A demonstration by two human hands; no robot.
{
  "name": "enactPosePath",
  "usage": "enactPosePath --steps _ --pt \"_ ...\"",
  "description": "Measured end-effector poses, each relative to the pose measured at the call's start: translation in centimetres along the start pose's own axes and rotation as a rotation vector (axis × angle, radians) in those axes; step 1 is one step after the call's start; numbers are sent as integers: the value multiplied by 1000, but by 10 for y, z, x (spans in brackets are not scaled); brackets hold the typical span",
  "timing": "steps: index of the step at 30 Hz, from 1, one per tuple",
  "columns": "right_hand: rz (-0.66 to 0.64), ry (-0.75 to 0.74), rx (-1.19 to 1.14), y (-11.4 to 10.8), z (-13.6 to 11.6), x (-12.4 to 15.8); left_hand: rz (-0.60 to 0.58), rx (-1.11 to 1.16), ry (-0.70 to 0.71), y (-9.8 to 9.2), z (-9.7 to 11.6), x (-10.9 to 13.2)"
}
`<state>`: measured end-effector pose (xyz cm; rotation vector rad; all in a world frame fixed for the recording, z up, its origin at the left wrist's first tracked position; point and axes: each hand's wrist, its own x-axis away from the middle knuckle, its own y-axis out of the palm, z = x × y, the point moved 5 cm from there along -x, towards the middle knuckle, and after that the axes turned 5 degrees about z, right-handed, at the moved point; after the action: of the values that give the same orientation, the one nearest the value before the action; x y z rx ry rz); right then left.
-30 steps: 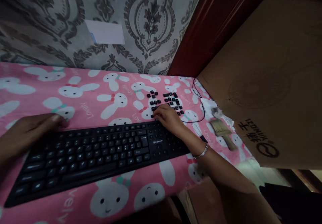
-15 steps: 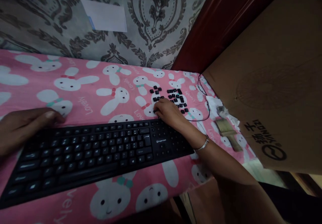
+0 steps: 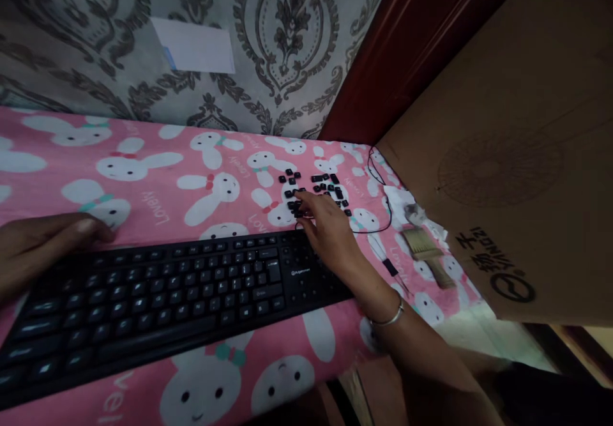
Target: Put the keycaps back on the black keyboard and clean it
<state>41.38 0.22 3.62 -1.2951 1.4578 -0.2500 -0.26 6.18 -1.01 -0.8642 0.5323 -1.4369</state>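
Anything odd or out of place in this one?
Yes: black keycaps lie loose on the pink cloth beyond the keyboard, by the right hand. The keyboard's right end, where visible, looks stripped of keys, which normally sit there.

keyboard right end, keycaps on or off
Off where visible: the keyboard's right end looks bare, and loose keycaps lie behind it; the right hand hides part.

A pink cloth point(image 3: 156, 183) printed with white rabbits and "Lovely" covers the work surface, hiding what lies beneath. A black keyboard point(image 3: 186, 295) lies across its near left and middle. Just beyond the keyboard's right end, loose black keycaps point(image 3: 330, 187) lie scattered. Farther right, a thin black cable point(image 3: 389, 215) curves beside crumpled white paper point(image 3: 398, 197); nearer are a brush point(image 3: 425, 252) and a slim, black-banded tool point(image 3: 391, 267).
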Motion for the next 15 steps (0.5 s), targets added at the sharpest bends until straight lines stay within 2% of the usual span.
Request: enactPosePath --steps 3,8,15 --pt "21 -21 24 1 -2 1 -28 54 -61 2 -7 -3" --pt "20 -48 53 3 -6 2 38 73 -111 -1 -10 -7" --pt "51 -64 29 2 -8 4 67 72 -88 -2 1 0"
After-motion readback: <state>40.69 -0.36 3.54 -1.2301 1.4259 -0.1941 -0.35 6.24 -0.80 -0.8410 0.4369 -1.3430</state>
